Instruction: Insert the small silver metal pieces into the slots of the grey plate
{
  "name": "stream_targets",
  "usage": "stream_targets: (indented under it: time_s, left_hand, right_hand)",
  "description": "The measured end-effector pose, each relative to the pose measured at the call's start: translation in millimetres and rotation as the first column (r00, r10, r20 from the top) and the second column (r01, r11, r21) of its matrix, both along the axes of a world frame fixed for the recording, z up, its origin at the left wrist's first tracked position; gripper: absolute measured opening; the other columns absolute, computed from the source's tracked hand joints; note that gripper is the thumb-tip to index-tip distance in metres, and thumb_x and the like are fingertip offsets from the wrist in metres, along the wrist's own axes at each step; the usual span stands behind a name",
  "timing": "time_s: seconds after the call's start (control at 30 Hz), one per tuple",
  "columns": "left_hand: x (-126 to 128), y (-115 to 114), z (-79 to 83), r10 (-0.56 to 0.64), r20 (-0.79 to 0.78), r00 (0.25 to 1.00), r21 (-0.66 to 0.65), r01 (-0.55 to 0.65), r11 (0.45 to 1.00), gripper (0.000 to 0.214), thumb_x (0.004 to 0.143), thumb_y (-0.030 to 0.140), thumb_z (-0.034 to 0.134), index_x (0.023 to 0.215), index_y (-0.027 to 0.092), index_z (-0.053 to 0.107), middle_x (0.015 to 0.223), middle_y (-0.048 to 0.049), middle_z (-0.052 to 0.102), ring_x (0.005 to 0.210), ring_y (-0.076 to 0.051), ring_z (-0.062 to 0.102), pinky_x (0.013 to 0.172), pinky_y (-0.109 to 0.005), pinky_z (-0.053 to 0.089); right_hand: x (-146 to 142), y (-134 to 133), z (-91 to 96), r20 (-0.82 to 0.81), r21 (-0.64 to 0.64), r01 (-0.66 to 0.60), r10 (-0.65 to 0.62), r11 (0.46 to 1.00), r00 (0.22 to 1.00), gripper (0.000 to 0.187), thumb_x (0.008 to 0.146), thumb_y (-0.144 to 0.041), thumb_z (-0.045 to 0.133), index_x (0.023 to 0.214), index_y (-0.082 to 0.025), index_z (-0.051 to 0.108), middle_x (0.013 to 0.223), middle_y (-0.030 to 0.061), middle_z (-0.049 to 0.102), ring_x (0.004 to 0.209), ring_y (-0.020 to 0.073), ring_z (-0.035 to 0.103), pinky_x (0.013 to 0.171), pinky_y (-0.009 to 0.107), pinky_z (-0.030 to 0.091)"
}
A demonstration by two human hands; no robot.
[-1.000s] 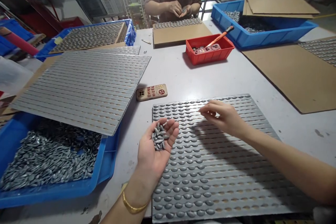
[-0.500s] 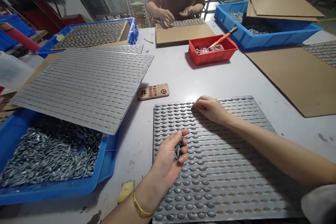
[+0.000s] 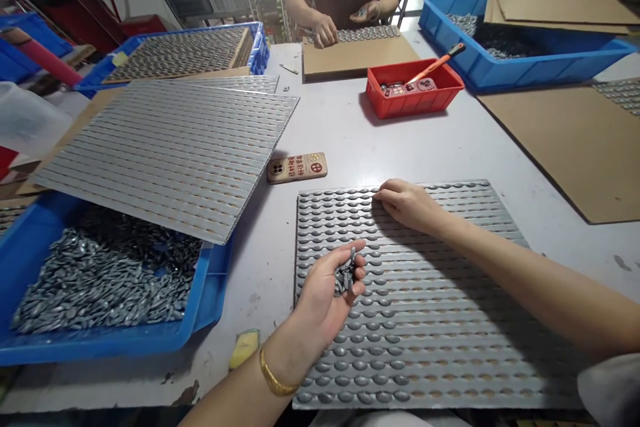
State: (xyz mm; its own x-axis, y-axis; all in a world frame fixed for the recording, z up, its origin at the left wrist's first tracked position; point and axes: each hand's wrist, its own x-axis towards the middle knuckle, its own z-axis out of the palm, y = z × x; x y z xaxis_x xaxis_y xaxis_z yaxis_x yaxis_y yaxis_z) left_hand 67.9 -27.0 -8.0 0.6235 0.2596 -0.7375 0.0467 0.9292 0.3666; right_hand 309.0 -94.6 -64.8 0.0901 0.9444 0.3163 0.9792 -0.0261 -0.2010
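L hand (image 3: 320, 297) is cupped above the board's (image 3: 465, 197) left part, fingers curled round a small heap of pcs (image 3: 345, 278). R hand (image 3: 406, 205) is at the board's far edge, thumb & fingertips drawn together; can't tell if a pc is btw them. Board lies flat on the near table (image 3: 410, 147), right of the bin (image 3: 100, 341).

Prob. best: keep L palm close so R fingers reach less; turn each pc lengthwise to its slot, seat it flush, line up w/ neighbours. Press lightly; board may dent.

Pcs: grey, smooth, pointed ovals; metal or plastic, can't tell. Board: grey, rows of brownish slots (image 3: 437, 394), pcs in left cols. Bin: blue plastic, more pcs heaped in it, ridged grey sheet (image 3: 170, 153) slanting over its far part.
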Motion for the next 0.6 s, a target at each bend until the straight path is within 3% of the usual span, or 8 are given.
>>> stream_targets:
  time_s: [0.1,0.17,0.27,0.33,0.4,0.6]
  left_hand:
    - [-1,0,-1.1,-0.034,0.033,0.999,0.041,0.033,0.999,0.027,0.079,0.011,0.063,0.105,0.01,0.069,0.079,-0.005,0.058,0.061,-0.008,0.052,0.044,-0.016,0.038]
    - [-1,0,-2.7,-0.048,0.05,0.998,0.062,0.045,0.997,0.026,0.078,0.012,0.066,0.104,0.011,0.069,0.08,-0.0052,0.059,0.062,-0.008,0.053,0.044,-0.015,0.038]
    - [-1,-1,-4.9,-0.046,0.061,0.997,0.095,0.04,0.995,0.021,0.077,0.016,0.07,0.098,0.013,0.067,0.081,-0.0049,0.061,0.062,-0.007,0.054,0.044,-0.014,0.036]
    - [-1,-2,-6.6,-0.042,0.071,0.997,0.113,0.033,0.993,0.016,0.077,0.019,0.072,0.091,0.013,0.065,0.079,-0.0038,0.06,0.061,-0.006,0.053,0.044,-0.013,0.035]
    - [-1,-3,-8.5,-0.047,0.095,0.994,0.129,0.035,0.991,0.016,0.076,0.021,0.073,0.085,0.013,0.063,0.076,-0.0021,0.058,0.059,-0.006,0.051,0.042,-0.012,0.032]
    - [-1,-2,-11.1,-0.019,0.104,0.994,0.133,0.005,0.991,0.016,0.078,0.024,0.073,0.084,0.013,0.062,0.071,0.0001,0.055,0.056,-0.004,0.047,0.041,-0.012,0.029]
  right_hand:
    - [-10,-3,8.6,-0.032,0.032,0.039,-0.038,0.999,0.999,0.025,0.091,-0.014,0.046,0.103,-0.018,0.068,0.099,0.0111,0.066,0.088,0.0218,0.062,0.072,0.032,0.051]
    - [-25,-7,21.1,-0.152,0.09,0.025,-0.011,0.996,0.988,0.025,0.091,-0.018,0.05,0.111,-0.019,0.065,0.103,0.0108,0.066,0.089,0.0217,0.063,0.072,0.033,0.052]
    - [-53,-15,44.0,-0.392,0.117,-0.158,0.191,0.981,0.9,0.021,0.091,-0.022,0.055,0.11,-0.022,0.063,0.099,0.0082,0.066,0.087,0.0188,0.062,0.071,0.031,0.053]
    - [-69,-19,55.0,-0.45,0.11,-0.266,0.286,0.958,0.846,0.019,0.091,-0.018,0.054,0.108,-0.022,0.063,0.097,0.0076,0.066,0.088,0.0179,0.061,0.072,0.031,0.052]
    - [-79,-22,58.8,-0.445,0.097,-0.309,0.318,0.946,0.837,0.021,0.091,-0.013,0.051,0.106,-0.021,0.063,0.095,0.0072,0.065,0.086,0.0174,0.06,0.072,0.031,0.051]
    - [-88,-27,48.3,-0.285,0.083,-0.276,0.288,0.958,0.914,0.023,0.094,-0.013,0.046,0.112,-0.017,0.06,0.089,0.0084,0.065,0.082,0.0192,0.058,0.068,0.032,0.049]
